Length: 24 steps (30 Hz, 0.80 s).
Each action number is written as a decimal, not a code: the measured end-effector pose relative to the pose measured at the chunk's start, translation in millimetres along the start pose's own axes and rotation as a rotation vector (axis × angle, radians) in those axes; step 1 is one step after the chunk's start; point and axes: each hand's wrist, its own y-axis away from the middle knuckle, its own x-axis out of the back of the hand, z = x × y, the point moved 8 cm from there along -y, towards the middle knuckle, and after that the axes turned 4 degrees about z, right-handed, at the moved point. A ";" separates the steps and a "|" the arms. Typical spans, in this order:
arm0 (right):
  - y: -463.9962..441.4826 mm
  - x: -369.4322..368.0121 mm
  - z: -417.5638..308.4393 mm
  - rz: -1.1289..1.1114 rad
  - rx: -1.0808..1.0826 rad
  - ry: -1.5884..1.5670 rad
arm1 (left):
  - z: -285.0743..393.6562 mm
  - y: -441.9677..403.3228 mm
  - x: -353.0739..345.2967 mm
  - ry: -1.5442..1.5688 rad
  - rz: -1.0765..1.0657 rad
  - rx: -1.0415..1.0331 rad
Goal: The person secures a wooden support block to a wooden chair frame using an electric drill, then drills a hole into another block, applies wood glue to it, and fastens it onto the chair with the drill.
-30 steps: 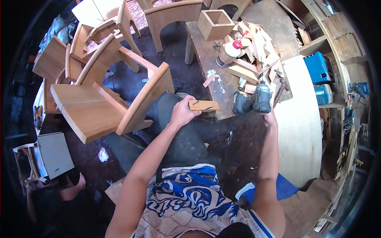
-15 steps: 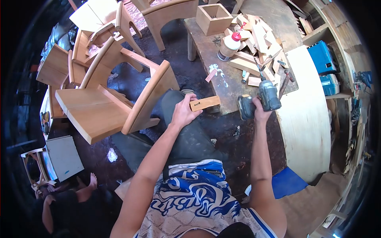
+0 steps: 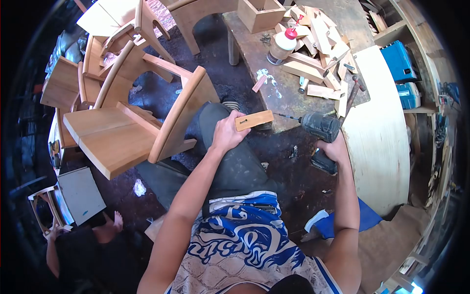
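Observation:
My left hand point(image 3: 229, 133) is closed on a short wooden block point(image 3: 254, 120) held over my left knee. A dark slot with what looks like a screw shows in the block's upper face. In my right hand point(image 3: 334, 148) is a cordless drill point(image 3: 319, 126), gripped by its handle. The drill lies level, its long thin bit pointing left, with the tip at or very near the block's right end; whether it touches, I cannot tell. Left of my knee stands a wooden chair point(image 3: 181, 117) with a curved back and a broad seat board.
A low worktable point(image 3: 289, 110) carries a glue bottle point(image 3: 282, 46), a wooden box point(image 3: 261, 15), a hammer point(image 3: 353, 95) and several wood offcuts point(image 3: 313, 68). Blue tool cases point(image 3: 399, 61) sit on the right shelf. Another person point(image 3: 105, 240) is at lower left.
The drill has swung from pointing up and away to pointing left, bringing its bit to the block's end. My left hand and the block have barely moved.

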 end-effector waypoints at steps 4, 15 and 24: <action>-5.8 -10.8 -3.1 -0.080 0.001 0.064 | -2.5 1.0 2.5 0.027 0.047 -0.055; -7.7 -15.5 -13.3 -0.089 -0.032 0.050 | -6.6 -0.4 1.6 0.030 0.024 -0.010; -9.9 -17.9 -13.4 -0.131 -0.051 0.055 | -5.9 -0.1 3.3 0.024 0.013 -0.010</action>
